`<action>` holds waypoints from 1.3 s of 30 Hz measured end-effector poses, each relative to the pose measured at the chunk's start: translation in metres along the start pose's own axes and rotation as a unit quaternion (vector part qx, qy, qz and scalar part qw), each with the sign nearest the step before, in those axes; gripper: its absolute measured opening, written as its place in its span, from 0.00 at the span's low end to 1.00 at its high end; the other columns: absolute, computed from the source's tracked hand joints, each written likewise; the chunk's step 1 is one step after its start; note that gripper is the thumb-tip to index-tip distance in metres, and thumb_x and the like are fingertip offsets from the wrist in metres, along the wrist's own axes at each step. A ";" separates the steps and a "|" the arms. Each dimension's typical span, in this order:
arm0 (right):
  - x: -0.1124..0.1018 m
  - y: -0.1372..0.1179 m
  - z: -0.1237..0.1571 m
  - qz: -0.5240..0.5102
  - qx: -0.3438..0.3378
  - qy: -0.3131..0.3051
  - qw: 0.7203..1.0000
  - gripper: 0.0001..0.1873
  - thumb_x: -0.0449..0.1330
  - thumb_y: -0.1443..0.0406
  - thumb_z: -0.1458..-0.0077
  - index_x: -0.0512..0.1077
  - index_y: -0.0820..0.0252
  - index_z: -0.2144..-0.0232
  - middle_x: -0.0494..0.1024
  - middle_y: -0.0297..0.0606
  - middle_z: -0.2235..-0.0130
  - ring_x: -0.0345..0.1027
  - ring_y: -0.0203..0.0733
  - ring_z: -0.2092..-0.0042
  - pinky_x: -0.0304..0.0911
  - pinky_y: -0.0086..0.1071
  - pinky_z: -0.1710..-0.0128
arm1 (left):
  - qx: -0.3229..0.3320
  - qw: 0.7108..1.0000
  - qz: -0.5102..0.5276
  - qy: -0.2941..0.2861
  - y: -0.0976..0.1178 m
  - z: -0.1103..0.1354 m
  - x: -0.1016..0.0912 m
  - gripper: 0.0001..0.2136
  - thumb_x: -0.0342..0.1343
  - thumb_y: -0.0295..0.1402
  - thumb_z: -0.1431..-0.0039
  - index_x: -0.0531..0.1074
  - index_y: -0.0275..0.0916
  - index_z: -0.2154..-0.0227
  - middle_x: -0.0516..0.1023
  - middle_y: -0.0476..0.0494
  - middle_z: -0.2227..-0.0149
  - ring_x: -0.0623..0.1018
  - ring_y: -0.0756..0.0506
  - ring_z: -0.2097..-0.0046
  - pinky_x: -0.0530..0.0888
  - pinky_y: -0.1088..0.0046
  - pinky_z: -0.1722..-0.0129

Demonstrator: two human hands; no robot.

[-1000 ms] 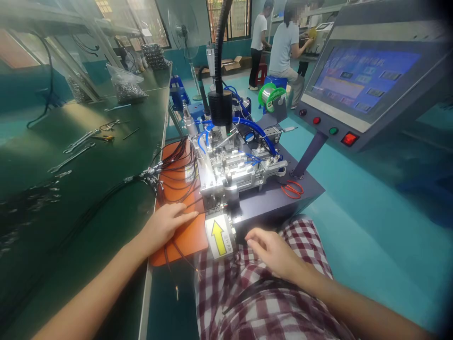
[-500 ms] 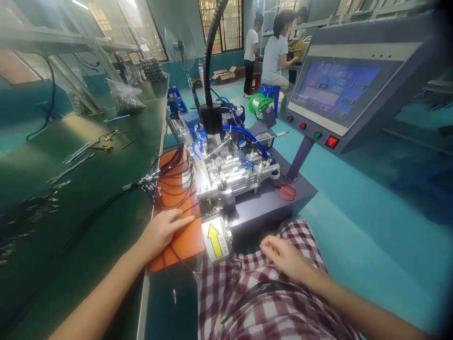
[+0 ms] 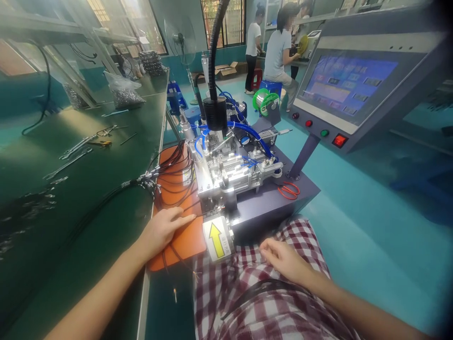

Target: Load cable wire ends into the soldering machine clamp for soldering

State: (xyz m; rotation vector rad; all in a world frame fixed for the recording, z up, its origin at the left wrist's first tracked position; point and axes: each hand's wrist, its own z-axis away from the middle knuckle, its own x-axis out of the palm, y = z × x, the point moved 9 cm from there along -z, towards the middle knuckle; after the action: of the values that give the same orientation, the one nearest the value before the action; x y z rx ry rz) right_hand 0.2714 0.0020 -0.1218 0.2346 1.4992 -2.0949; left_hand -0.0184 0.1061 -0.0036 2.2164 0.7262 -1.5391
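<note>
My left hand (image 3: 163, 231) rests over the orange board (image 3: 194, 243), its thumb and fingers closed on a thin black cable (image 3: 207, 213) whose end reaches the front of the metal machine (image 3: 233, 174). Stripped cable tails hang below that hand, past the board's edge. Just right of my fingertips is a white cover (image 3: 216, 238) with a yellow arrow. My right hand (image 3: 279, 255) hovers at my lap over the checkered cloth, fingers loosely curled, with nothing visible in them. A bundle of black cables (image 3: 146, 178) with metal-tipped ends lies across the board's left edge.
On the green bench (image 3: 116, 134) lie wrenches (image 3: 76, 147) and a bag of small metal parts (image 3: 123, 90). Red-handled scissors (image 3: 289, 190) sit on the machine base. A control screen (image 3: 350, 85) stands at right, a green solder spool (image 3: 265, 101) behind. Co-workers (image 3: 278, 47) are farther back.
The view has shifted slightly, so the machine and screen appear a little farther right. Both hands keep nearly the same pose and place.
</note>
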 end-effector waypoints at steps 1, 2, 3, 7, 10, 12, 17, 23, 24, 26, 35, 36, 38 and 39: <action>0.000 0.001 0.000 -0.004 0.001 0.003 1.000 0.11 0.52 0.61 0.39 0.71 0.59 0.66 0.73 0.33 0.73 0.61 0.36 0.73 0.52 0.31 0.71 | -0.001 1.000 0.001 -0.001 0.000 0.000 0.000 0.27 0.37 0.21 0.36 0.78 0.50 0.50 0.77 0.42 0.57 0.75 0.47 0.58 0.72 0.72 0.58; 0.000 0.001 0.000 -0.009 0.001 0.004 1.000 0.11 0.52 0.61 0.39 0.71 0.59 0.66 0.72 0.32 0.73 0.61 0.36 0.73 0.52 0.30 0.71 | -0.003 1.000 0.001 -0.001 -0.002 -0.001 0.001 0.27 0.37 0.20 0.37 0.78 0.49 0.50 0.77 0.42 0.57 0.75 0.47 0.58 0.72 0.72 0.59; 0.001 0.001 0.001 -0.013 0.000 0.005 1.000 0.11 0.52 0.61 0.39 0.71 0.59 0.66 0.72 0.32 0.74 0.60 0.36 0.73 0.52 0.30 0.71 | -0.006 1.000 0.000 -0.001 -0.004 -0.002 0.002 0.27 0.37 0.20 0.37 0.78 0.49 0.50 0.77 0.42 0.58 0.75 0.46 0.59 0.72 0.72 0.59; 0.005 -0.002 0.003 -0.014 -0.002 -0.005 1.000 0.10 0.52 0.61 0.39 0.70 0.58 0.68 0.69 0.30 0.75 0.59 0.36 0.74 0.51 0.30 0.72 | -0.039 0.999 -0.013 -0.005 -0.023 -0.013 0.007 0.26 0.41 0.22 0.39 0.78 0.48 0.49 0.76 0.41 0.59 0.74 0.45 0.63 0.71 0.70 0.62; 0.005 -0.007 0.004 -0.016 -0.011 -0.007 1.000 0.10 0.51 0.61 0.38 0.70 0.58 0.67 0.69 0.30 0.75 0.59 0.36 0.73 0.52 0.30 0.71 | -0.062 0.998 -0.025 -0.012 -0.037 -0.021 0.009 0.25 0.43 0.22 0.42 0.79 0.48 0.50 0.75 0.42 0.59 0.73 0.45 0.63 0.71 0.70 0.64; 0.005 -0.008 0.005 -0.020 -0.014 -0.005 1.000 0.11 0.51 0.60 0.38 0.70 0.58 0.66 0.68 0.30 0.75 0.59 0.36 0.73 0.52 0.31 0.71 | -0.065 0.997 -0.028 -0.017 -0.041 -0.024 0.009 0.25 0.43 0.21 0.42 0.79 0.48 0.50 0.74 0.42 0.60 0.73 0.45 0.63 0.71 0.70 0.63; 0.004 -0.007 0.009 -0.018 -0.010 -0.001 1.000 0.10 0.52 0.60 0.39 0.69 0.58 0.68 0.69 0.31 0.74 0.60 0.36 0.73 0.53 0.31 0.70 | -0.060 0.998 -0.024 -0.026 -0.040 -0.025 0.009 0.26 0.43 0.20 0.43 0.79 0.47 0.50 0.74 0.42 0.60 0.73 0.45 0.62 0.70 0.70 0.63; 0.003 -0.003 0.021 -0.006 -0.006 -0.008 1.000 0.12 0.52 0.59 0.39 0.70 0.58 0.69 0.67 0.30 0.76 0.57 0.36 0.74 0.50 0.31 0.73 | -0.073 0.997 -0.012 -0.031 -0.039 -0.031 0.007 0.23 0.44 0.23 0.42 0.80 0.47 0.52 0.74 0.42 0.60 0.72 0.44 0.59 0.70 0.67 0.61; 0.003 -0.003 0.022 -0.004 -0.006 -0.009 1.000 0.11 0.52 0.59 0.39 0.70 0.58 0.69 0.67 0.30 0.76 0.58 0.36 0.74 0.50 0.30 0.73 | -0.078 0.996 -0.012 -0.030 -0.039 -0.032 0.005 0.22 0.45 0.23 0.41 0.80 0.48 0.53 0.73 0.42 0.61 0.71 0.43 0.59 0.69 0.66 0.60; 0.001 -0.003 0.024 -0.001 -0.006 -0.014 1.000 0.11 0.52 0.60 0.39 0.71 0.58 0.68 0.68 0.31 0.76 0.58 0.37 0.74 0.50 0.31 0.72 | -0.091 0.995 -0.012 -0.029 -0.037 -0.035 0.000 0.22 0.45 0.24 0.40 0.81 0.49 0.54 0.72 0.42 0.63 0.70 0.43 0.61 0.68 0.63 0.58; 0.002 -0.021 0.022 0.015 0.011 -0.044 0.999 0.12 0.51 0.59 0.38 0.71 0.57 0.68 0.68 0.31 0.74 0.59 0.37 0.73 0.50 0.32 0.71 | -0.105 0.981 0.124 -0.108 0.001 -0.020 -0.023 0.12 0.49 0.37 0.33 0.76 0.44 0.55 0.74 0.43 0.54 0.74 0.44 0.53 0.71 0.67 0.52; 0.004 -0.021 0.021 0.015 0.019 -0.051 0.998 0.12 0.51 0.59 0.38 0.71 0.57 0.68 0.68 0.31 0.74 0.58 0.37 0.73 0.50 0.31 0.72 | -0.097 0.976 0.145 -0.127 0.008 -0.016 -0.021 0.10 0.51 0.38 0.34 0.76 0.45 0.58 0.75 0.44 0.54 0.74 0.44 0.54 0.71 0.69 0.53; 0.007 -0.023 0.016 0.016 0.029 -0.064 0.997 0.12 0.51 0.59 0.38 0.71 0.57 0.68 0.68 0.31 0.74 0.58 0.37 0.73 0.50 0.31 0.72 | -0.097 0.971 0.170 -0.141 0.015 -0.010 -0.019 0.08 0.52 0.38 0.34 0.75 0.44 0.62 0.75 0.44 0.56 0.74 0.44 0.55 0.71 0.69 0.55; 0.009 -0.024 0.014 0.017 0.031 -0.068 0.997 0.12 0.51 0.59 0.38 0.71 0.57 0.67 0.69 0.31 0.74 0.58 0.37 0.73 0.50 0.31 0.72 | -0.102 0.969 0.176 -0.138 0.017 -0.007 -0.018 0.08 0.51 0.37 0.34 0.74 0.44 0.64 0.75 0.44 0.56 0.74 0.44 0.56 0.71 0.68 0.56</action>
State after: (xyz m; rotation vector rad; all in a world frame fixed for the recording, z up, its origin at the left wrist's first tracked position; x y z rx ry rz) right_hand 0.2538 -0.0078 -0.1009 0.1366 1.3433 -2.0890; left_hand -0.0084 0.0926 0.0152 1.8131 0.3634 -1.4750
